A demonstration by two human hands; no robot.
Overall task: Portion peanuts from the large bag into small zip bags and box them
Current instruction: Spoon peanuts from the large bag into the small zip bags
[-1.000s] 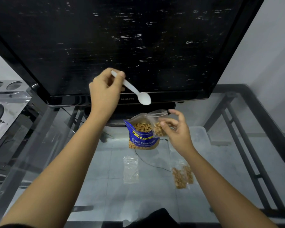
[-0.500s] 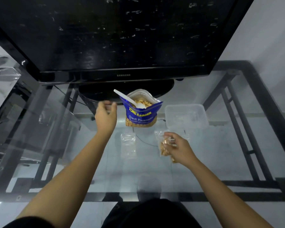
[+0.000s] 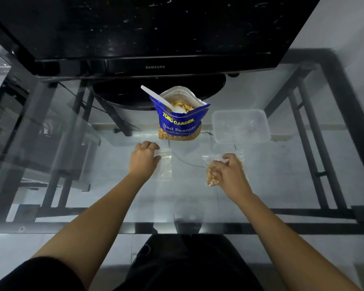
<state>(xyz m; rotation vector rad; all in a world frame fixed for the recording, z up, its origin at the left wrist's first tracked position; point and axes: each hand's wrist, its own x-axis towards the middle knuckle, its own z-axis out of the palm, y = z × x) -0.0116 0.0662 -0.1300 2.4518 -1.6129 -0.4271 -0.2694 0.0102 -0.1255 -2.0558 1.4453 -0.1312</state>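
Head view: glass table [image 3: 282, 185], dark frame rails showing through under both hands, near edge running below the forearms. Open glass lies left of the left hand [image 3: 143, 160] and right of the right hand [image 3: 229, 175]; a gap of bare glass sits between them. TV [image 3: 156, 28] and its round stand [image 3: 135, 95] close off the far side, just past the peanut bag [image 3: 180, 124].

Peanut bag stands upright beyond and between the hands, nearer the left, mouth open, white spoon [image 3: 156, 97] leaning inside with its handle up-left. Clear box [image 3: 241, 127] sits past the right hand, just beside the peanut bag, apart from it.

Left hand, fingers curled, touches the top left corner of an empty zip bag [image 3: 165, 166] lying flat; whether it pinches the bag cannot be told. Right hand pinches the top of a zip bag with peanuts [image 3: 211, 175], fingers curled over it.

Another peanut-filled bag seems to lie under the right hand, mostly hidden. Box contents are hard to make out through the glare. A thin cable [image 3: 187, 162] shows through the glass between the hands.
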